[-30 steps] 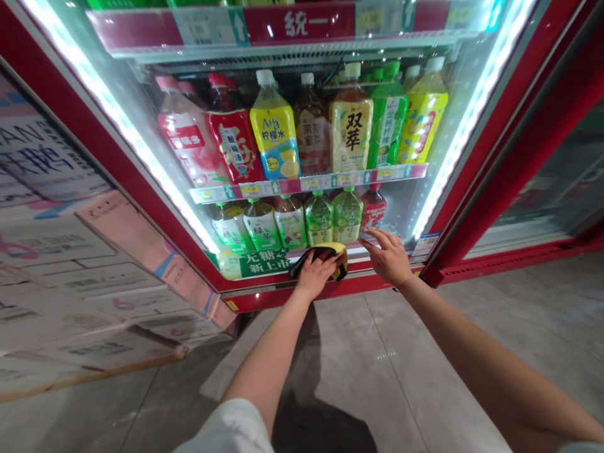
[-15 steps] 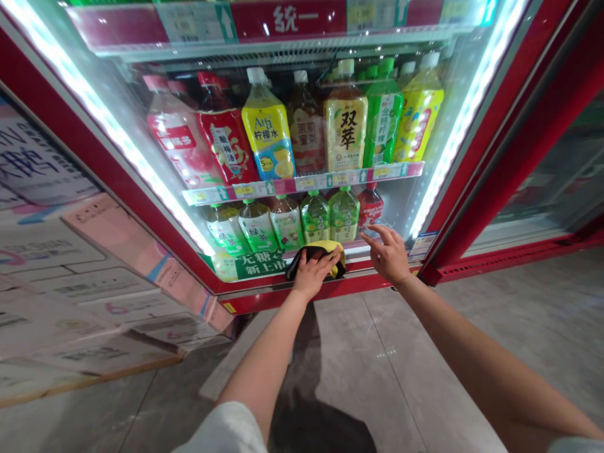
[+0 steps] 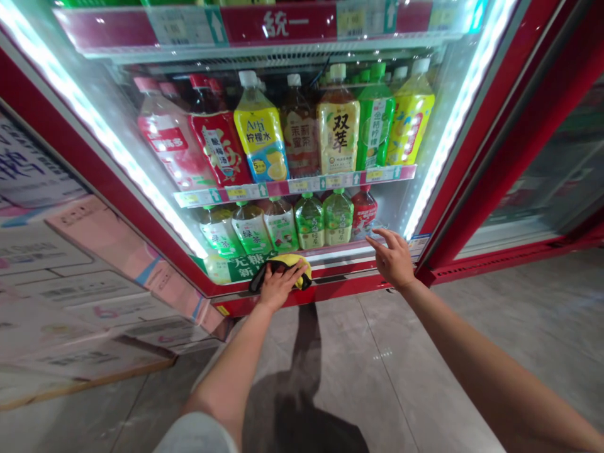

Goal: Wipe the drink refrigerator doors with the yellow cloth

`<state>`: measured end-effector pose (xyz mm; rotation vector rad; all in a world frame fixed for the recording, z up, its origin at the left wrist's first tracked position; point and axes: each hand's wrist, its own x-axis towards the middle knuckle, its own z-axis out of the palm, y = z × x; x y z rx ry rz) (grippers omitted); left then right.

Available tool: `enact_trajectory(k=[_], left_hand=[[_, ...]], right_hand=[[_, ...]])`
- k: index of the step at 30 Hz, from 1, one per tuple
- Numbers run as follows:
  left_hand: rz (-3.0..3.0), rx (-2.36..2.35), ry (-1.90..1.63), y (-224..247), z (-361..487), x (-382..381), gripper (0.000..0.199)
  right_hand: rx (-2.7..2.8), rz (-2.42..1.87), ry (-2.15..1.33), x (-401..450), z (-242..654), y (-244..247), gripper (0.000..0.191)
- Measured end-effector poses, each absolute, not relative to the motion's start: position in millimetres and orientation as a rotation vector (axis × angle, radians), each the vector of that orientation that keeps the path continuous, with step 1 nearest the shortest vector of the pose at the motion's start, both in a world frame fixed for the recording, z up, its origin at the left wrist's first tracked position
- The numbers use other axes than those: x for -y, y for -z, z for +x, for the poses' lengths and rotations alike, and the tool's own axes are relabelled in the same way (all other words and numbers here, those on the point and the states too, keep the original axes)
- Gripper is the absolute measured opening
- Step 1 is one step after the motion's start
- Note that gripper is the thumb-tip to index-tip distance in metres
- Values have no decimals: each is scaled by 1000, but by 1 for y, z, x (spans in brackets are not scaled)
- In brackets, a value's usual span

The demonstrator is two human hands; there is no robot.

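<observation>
A yellow and black cloth (image 3: 302, 274) lies against the bottom edge of the cooler door, below the green tea bottles. My left hand (image 3: 279, 286) grips it from above, its fingers spread over the fabric. To the right, my right hand (image 3: 394, 259) holds nothing; its fingers are apart and bent, with the fingertips at the glass near the lower right corner. Just behind those fingertips stands a red-labelled bottle (image 3: 364, 212). A green strip with white characters (image 3: 243, 267) is partly hidden by the cloth.
Bottled drinks such as a yellow lemon one (image 3: 261, 141) line the middle shelf (image 3: 302, 184) behind the glass. Stacked cartons (image 3: 127, 251) stand close on the left. Another red-framed cooler (image 3: 514, 245) is at the right. Grey floor tiles (image 3: 358, 365) lie below.
My left hand and the cloth have slid left along the door's bottom edge, covering part of the green strip. My right hand stays near the lower right corner.
</observation>
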<state>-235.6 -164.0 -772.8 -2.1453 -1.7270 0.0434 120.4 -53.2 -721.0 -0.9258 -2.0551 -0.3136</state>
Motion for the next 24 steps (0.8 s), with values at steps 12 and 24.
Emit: enact_trajectory(k=[12, 24], left_hand=[[-2310, 1358, 30, 767, -149, 111, 70], [-2323, 1327, 37, 780, -69, 70, 74]], right_hand=[[1986, -994, 338, 44, 159, 731, 50], [1916, -1061, 299, 37, 196, 765, 50]])
